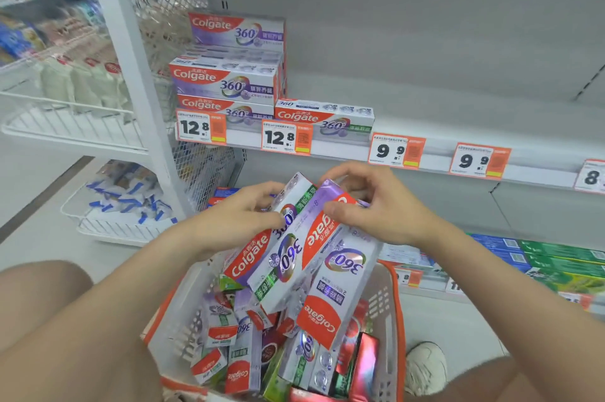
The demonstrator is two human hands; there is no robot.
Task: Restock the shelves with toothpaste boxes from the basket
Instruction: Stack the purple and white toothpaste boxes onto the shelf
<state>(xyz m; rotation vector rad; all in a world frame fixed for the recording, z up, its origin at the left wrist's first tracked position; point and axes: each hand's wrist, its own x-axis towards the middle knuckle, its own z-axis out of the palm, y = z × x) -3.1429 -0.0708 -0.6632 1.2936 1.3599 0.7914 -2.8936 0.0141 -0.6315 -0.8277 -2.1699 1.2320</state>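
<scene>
Head view is showing us low in front of the shelving, both hands lifted over the orange-and-white basket (393, 300). Our left hand (239, 215) is gripping the upper end of a green-striped Colgate 360 box (250, 256), thumb on its face and fingers curled behind. Our right hand (370, 208) is pinching the top of a second green-striped box (288, 257), which is upside down, with the thumb pressing on its red panel. A purple-labelled Colgate 360 box (340, 280) is hanging below that hand, its upper end hidden, so we cannot tell how it is being held. The three are fanning out and touching, their lower ends dipping towards the load in the basket.

We are judging the job as barely begun. On the middle shelf (474, 120) a stack of purple Colgate 360 boxes (226, 80) is sitting at the far left behind a 12.8 price tag (199, 128). A lone green-striped box (324, 118) is lying just beside it behind the second 12.8 tag (284, 138). Behind the 9.9 tags (394, 151) the shelf is showing bare board. The basket is holding a jumbled heap of toothpaste boxes (242, 365), piled near its rim. Most of the stock, we are reckoning, is waiting to go up. The green-striped boxes are probably heading beside their lone mate, the purple one onto the stack.
</scene>
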